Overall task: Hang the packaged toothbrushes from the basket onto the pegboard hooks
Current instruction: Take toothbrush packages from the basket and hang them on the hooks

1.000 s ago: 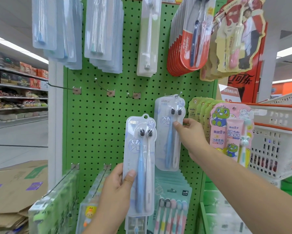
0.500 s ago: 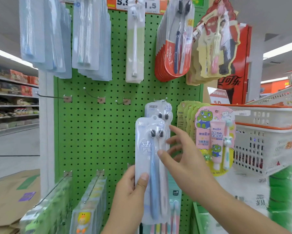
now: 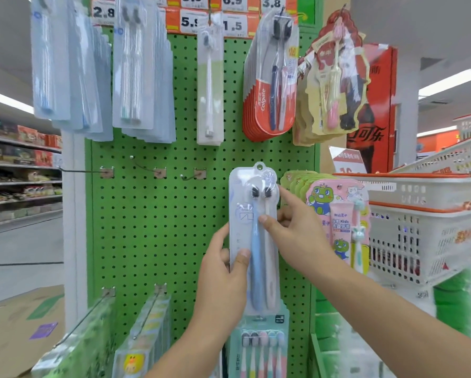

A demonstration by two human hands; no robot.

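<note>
1. Filling most of the view, the green pegboard (image 3: 152, 241) carries hanging packs and three bare hooks (image 3: 193, 175) in its middle row.
2. Off to the right, stacked white baskets (image 3: 419, 236) with orange rims.
3. Upright against the board, the toothbrush pack (image 3: 253, 241), its hang hole at the top.
4. Left hand (image 3: 223, 279): its grip grasps the pack's lower left edge, thumb across the front.
5. Right hand (image 3: 297, 230): its grip pinches the pack's right edge, forefinger up near the brush heads.

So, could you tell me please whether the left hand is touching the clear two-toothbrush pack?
Touching. The head view shows the left hand gripping the clear two-toothbrush pack at its left edge, thumb pressed on the front.
</note>
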